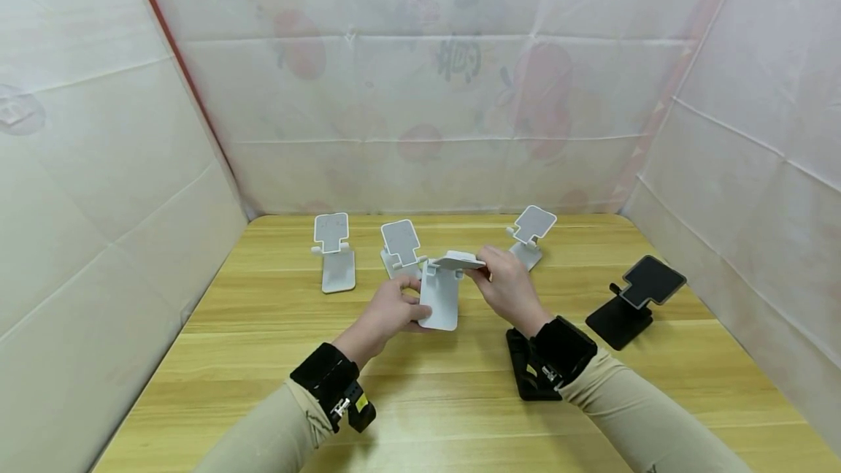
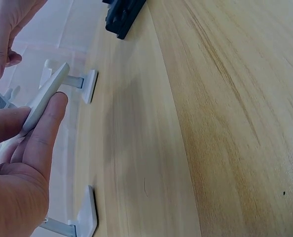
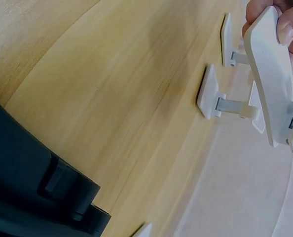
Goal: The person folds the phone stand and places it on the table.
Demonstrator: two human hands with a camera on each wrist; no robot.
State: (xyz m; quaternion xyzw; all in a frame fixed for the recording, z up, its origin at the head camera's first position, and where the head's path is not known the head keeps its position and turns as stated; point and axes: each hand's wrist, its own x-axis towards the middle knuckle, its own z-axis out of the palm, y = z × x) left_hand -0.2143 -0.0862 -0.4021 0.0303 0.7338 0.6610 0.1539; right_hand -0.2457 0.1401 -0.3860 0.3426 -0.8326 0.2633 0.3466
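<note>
A white folding phone stand is held above the wooden table at the centre. My left hand grips the lower end of its base plate, thumb on one face and fingers on the other. My right hand pinches the tilted top plate near the hinge. In the right wrist view the base plate runs from the left hand's fingers down to the hinge. The right hand's fingertips are mostly out of that view.
Three white stands stand open along the back: one at the left, one in the middle, one at the right. A black stand stands open on the right. Another black stand lies flat under my right wrist. Fabric walls enclose the table.
</note>
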